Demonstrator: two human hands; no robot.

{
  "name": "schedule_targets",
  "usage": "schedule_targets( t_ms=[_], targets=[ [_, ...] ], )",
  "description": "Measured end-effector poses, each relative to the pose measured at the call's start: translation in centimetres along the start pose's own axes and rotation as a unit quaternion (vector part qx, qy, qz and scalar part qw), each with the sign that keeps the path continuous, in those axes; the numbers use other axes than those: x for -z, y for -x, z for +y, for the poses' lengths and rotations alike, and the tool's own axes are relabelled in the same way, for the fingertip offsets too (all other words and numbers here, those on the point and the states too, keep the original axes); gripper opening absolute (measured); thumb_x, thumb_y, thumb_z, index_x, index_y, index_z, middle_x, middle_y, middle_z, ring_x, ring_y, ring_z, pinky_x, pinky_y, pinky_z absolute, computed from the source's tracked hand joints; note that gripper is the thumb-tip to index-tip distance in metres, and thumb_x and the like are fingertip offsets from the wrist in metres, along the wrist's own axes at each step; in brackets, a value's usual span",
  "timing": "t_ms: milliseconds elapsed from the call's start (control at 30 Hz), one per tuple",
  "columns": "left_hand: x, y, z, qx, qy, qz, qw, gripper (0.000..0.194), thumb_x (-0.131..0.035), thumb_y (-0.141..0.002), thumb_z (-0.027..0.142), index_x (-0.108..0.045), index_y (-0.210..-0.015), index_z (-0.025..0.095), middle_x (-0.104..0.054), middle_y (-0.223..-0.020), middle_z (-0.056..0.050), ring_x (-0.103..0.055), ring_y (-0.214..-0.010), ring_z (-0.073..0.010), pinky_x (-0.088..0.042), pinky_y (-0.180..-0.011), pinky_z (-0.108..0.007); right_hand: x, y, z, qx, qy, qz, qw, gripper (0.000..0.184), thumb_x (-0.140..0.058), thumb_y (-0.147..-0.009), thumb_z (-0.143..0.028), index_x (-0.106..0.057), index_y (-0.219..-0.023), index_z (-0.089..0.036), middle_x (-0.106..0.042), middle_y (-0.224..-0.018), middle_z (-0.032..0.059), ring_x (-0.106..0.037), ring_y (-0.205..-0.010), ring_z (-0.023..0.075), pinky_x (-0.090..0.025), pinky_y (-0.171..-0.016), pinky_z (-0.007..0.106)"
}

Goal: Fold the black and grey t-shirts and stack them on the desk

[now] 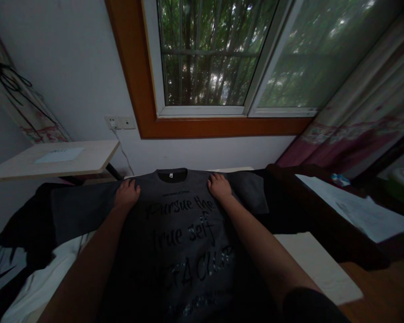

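A dark grey T-shirt (185, 233) lies spread out face up, its collar at the far end and its sleeves out to both sides. Black lettering on its chest reads "Pursue the true self", with dimmer print below. My left hand (127, 194) rests on the left shoulder area near the sleeve seam, palm down, fingers laid on the cloth. On the opposite shoulder, to the right of the collar, my right hand (220, 186) lies the same way with its fingers slightly apart. The shirt's lower part fades into shadow between my forearms.
Dark clothing (23, 220) and white cloth (50, 273) lie at the left. A small pale table (54, 157) carries a paper sheet. At the right are a dark wooden piece (323, 224) with a white sheet (357, 206), and a pale board (318, 264). A window stands ahead.
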State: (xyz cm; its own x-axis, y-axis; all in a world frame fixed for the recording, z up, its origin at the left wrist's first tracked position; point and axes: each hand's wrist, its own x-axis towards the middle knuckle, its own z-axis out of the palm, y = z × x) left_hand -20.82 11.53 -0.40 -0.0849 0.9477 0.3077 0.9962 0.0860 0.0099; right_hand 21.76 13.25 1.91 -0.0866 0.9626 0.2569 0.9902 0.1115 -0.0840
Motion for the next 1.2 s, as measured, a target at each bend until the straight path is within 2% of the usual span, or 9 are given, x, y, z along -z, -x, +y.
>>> schedule_targets(
  t_ms=[200,433,567,700,833,933,1000,1100,1200],
  targets=[
    [-0.1,0.4,-0.2,-0.006,-0.004,-0.006,1.000,0.055,-0.038,-0.097,0.037,-0.056,-0.142,0.011,-0.052,-0.151,-0.020,-0.048,-0.140,-0.0314,-0.036,-0.116,-0.043,2.2,1.3,2.2,0.011,-0.021,0.036,0.999,0.039,-0.045,-0.098,-0.024,-0.066,-0.131,-0.016,-0.059,-0.141,0.0142,-0.053,-0.123,0.0296,-0.038,-0.110,0.040],
    [0.9,3.1,1.9,-0.018,0.020,-0.026,0.999,0.050,-0.039,-0.098,0.033,-0.057,-0.140,0.015,-0.050,-0.154,-0.017,-0.045,-0.142,-0.0319,-0.031,-0.119,-0.053,6.3,4.8,8.5,-0.144,0.041,0.109,0.983,0.046,-0.052,-0.096,-0.033,-0.057,-0.139,-0.018,-0.051,-0.145,0.0192,-0.050,-0.123,0.0382,-0.046,-0.097,0.049],
    [2.2,6.4,5.4,-0.100,0.073,-0.048,0.991,0.047,-0.042,-0.099,0.037,-0.057,-0.141,0.022,-0.051,-0.154,-0.013,-0.044,-0.143,-0.0327,-0.030,-0.119,-0.057,6.8,5.7,11.8,-0.244,0.021,0.086,0.966,0.068,-0.060,-0.092,-0.055,-0.047,-0.147,-0.016,-0.054,-0.135,0.0258,-0.056,-0.119,0.0412,-0.048,-0.091,0.050],
    [3.7,9.7,8.4,-0.208,0.142,-0.060,0.966,0.046,-0.049,-0.098,0.042,-0.059,-0.139,0.025,-0.054,-0.150,-0.012,-0.045,-0.142,-0.0319,-0.031,-0.119,-0.055,5.9,5.5,14.3,-0.290,-0.107,0.019,0.951,0.079,-0.064,-0.087,-0.061,-0.044,-0.147,-0.013,-0.061,-0.125,0.0222,-0.062,-0.115,0.0348,-0.049,-0.092,0.042],
    [5.1,11.9,9.4,-0.272,0.184,-0.052,0.943,0.038,-0.057,-0.096,0.043,-0.065,-0.129,0.026,-0.064,-0.130,-0.012,-0.058,-0.120,-0.0270,-0.046,-0.107,-0.046,5.7,5.8,14.8,-0.304,-0.116,0.049,0.944,0.084,-0.067,-0.082,-0.063,-0.045,-0.147,-0.015,-0.050,-0.134,0.0238,-0.061,-0.114,0.0351,-0.048,-0.093,0.043],
    [5.7,13.1,8.8,-0.305,0.198,-0.054,0.930,0.029,-0.060,-0.095,0.040,-0.067,-0.120,0.026,-0.066,-0.119,-0.009,-0.058,-0.110,-0.0252,-0.050,-0.099,-0.045,6.5,6.6,13.4,-0.277,-0.048,0.102,0.954,0.071,-0.067,-0.084,-0.057,-0.054,-0.141,-0.017,-0.047,-0.134,0.0225,-0.054,-0.117,0.0396,-0.047,-0.092,0.049],
    [5.8,13.9,8.1,-0.323,0.209,-0.052,0.921,0.029,-0.061,-0.095,0.040,-0.067,-0.119,0.026,-0.066,-0.118,-0.008,-0.058,-0.110,-0.0249,-0.049,-0.098,-0.046,7.3,7.3,11.7,-0.224,-0.008,0.138,0.965,0.054,-0.065,-0.087,-0.049,-0.061,-0.132,-0.018,-0.049,-0.132,0.0204,-0.049,-0.118,0.0407,-0.046,-0.091,0.051],
    [5.8,15.0,6.9,-0.340,0.227,-0.056,0.911,0.031,-0.062,-0.095,0.040,-0.065,-0.124,0.028,-0.064,-0.122,-0.007,-0.056,-0.114,-0.0243,-0.048,-0.101,-0.046,8.1,8.5,8.1,-0.077,-0.005,0.161,0.984,0.031,-0.058,-0.094,-0.036,-0.069,-0.118,-0.021,-0.054,-0.128,0.0162,-0.047,-0.117,0.0371,-0.045,-0.093,0.051],
    [6.0,15.7,5.9,-0.341,0.233,-0.062,0.909,0.031,-0.059,-0.096,0.034,-0.064,-0.126,0.030,-0.064,-0.125,-0.006,-0.056,-0.118,-0.0236,-0.047,-0.104,-0.046,8.1,10.4,4.2,0.109,-0.071,0.083,0.988,0.023,-0.054,-0.097,-0.030,-0.072,-0.109,-0.022,-0.061,-0.114,0.0123,-0.053,-0.107,0.0301,-0.048,-0.094,0.044]
  ],
)
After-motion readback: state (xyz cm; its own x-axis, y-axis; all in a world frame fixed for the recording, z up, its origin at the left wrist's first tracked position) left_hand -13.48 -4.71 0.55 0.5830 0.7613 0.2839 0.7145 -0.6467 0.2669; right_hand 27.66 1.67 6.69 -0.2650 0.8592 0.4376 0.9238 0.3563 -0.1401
